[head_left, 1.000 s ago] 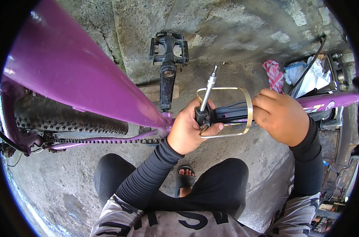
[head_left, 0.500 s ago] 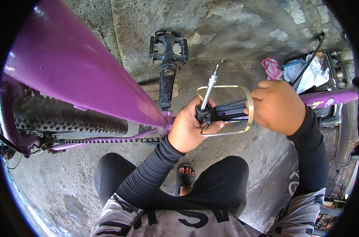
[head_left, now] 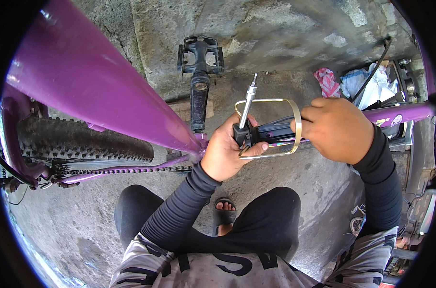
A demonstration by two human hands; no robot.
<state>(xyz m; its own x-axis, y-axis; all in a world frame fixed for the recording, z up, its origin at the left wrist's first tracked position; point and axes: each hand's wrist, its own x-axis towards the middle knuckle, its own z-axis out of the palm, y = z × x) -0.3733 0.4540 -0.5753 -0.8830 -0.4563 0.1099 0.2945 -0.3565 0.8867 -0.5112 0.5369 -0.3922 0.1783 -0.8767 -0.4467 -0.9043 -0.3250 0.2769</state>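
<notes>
My left hand [head_left: 227,150] is closed round the base end of a bottle cage [head_left: 297,126], with a gold-coloured wire loop and a black body. In the same hand stands a bit driver [head_left: 248,103], its silver shaft tilted up and its black handle in my grip. At the cage's right end, my right hand [head_left: 340,129] has its fingers curled together by the wide band. What they pinch is hidden. Beneath both hands runs the purple bicycle frame [head_left: 405,115], partly covered by the cage and my hands.
A thick purple tube [head_left: 107,81] slants across the upper left. A black pedal [head_left: 200,55] on its crank rises beyond my left hand. Low on the left are the chain [head_left: 127,171] and a knobby tyre [head_left: 78,139]. Plastic bags [head_left: 371,84] lie by the wall at right.
The cage, driver and left hand have shifted slightly left in the picture, as has most of the scene. My right hand's fingers have turned a little by the band; both grips look the same.
</notes>
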